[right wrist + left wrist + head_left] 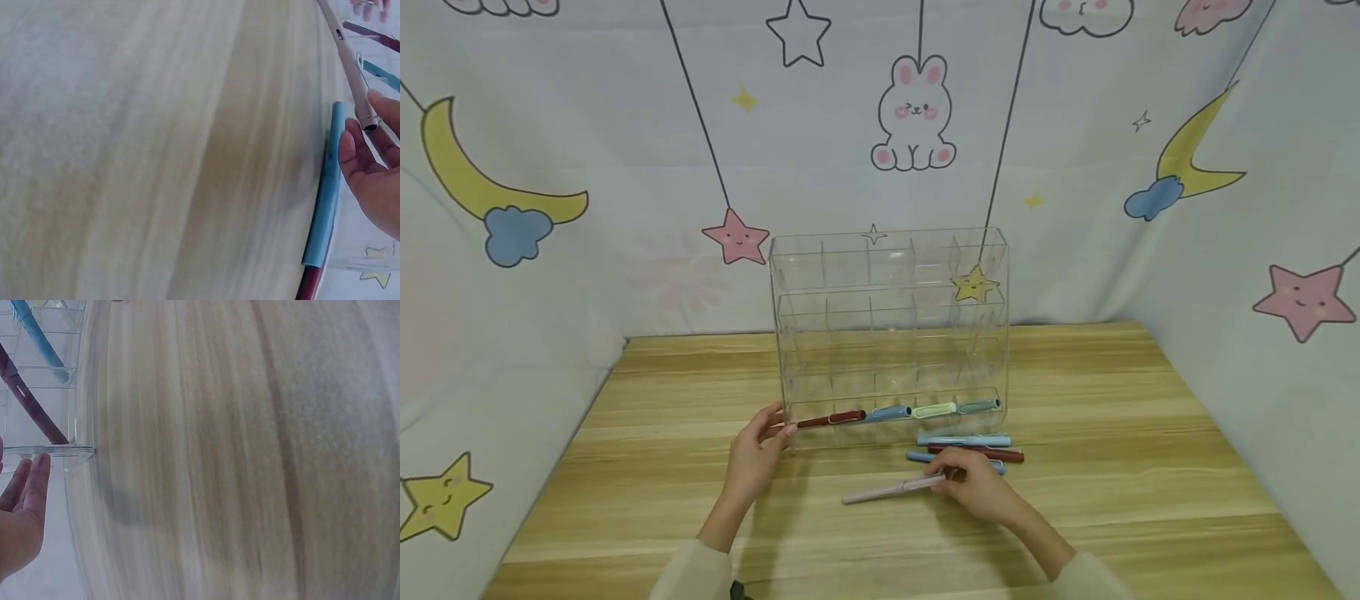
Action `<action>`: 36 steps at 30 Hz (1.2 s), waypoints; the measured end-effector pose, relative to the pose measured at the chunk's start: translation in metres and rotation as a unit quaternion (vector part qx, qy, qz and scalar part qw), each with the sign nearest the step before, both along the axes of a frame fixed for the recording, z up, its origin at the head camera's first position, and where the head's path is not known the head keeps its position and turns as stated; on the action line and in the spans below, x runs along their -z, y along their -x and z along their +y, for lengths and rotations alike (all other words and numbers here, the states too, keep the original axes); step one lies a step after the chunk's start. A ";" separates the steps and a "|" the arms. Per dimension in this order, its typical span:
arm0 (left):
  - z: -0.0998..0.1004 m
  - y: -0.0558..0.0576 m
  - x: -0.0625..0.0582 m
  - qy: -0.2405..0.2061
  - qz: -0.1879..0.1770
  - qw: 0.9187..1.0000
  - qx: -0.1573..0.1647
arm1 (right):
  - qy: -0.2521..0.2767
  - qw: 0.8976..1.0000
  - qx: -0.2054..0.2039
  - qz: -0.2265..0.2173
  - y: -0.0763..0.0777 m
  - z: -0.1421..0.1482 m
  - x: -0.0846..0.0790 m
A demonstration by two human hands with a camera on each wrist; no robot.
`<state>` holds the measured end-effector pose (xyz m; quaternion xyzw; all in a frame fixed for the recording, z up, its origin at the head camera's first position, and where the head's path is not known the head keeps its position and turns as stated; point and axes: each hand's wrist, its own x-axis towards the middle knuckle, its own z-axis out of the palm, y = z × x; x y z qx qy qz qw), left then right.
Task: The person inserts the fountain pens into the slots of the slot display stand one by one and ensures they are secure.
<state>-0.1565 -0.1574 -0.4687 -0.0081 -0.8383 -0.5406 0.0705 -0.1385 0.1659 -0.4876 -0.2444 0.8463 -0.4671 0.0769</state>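
A clear acrylic organizer [891, 379] with rows of compartments stands upright on the table. Along its bottom row lie a dark red pen [831, 419], a blue pen [889, 413], a light green pen [935, 410] and a teal pen [978, 407]. My left hand [756, 454] touches the organizer's lower left side, its fingertips against the outer wall in the left wrist view. My right hand [977, 485] pinches a pale pink pen [895, 489] by its capped end, between thumb and fingers; the other end points left, in front of the organizer.
Just behind my right hand, a light blue pen [964, 440], another dark red pen [1011, 456] and another blue pen [919, 456] lie close together on the wooden table [1112, 467]. A white cloth [820, 167] printed with stars, moons and a rabbit surrounds the table's back and sides.
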 end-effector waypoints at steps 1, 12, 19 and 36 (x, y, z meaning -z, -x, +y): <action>0.000 0.000 0.001 0.001 0.000 1.000 -0.001 | 0.007 1.000 0.001 0.000 0.000 0.001 -0.001; -0.001 0.001 0.002 -0.002 -0.014 1.000 0.000 | 0.094 0.995 -0.003 -0.023 0.005 0.025 -0.013; -0.002 0.000 0.001 -0.005 -0.020 1.000 -0.002 | 0.122 0.991 0.006 -0.061 0.006 0.051 -0.029; -0.001 0.000 0.000 0.002 -0.019 1.000 -0.001 | 0.123 0.980 0.154 -0.016 0.004 0.109 -0.058</action>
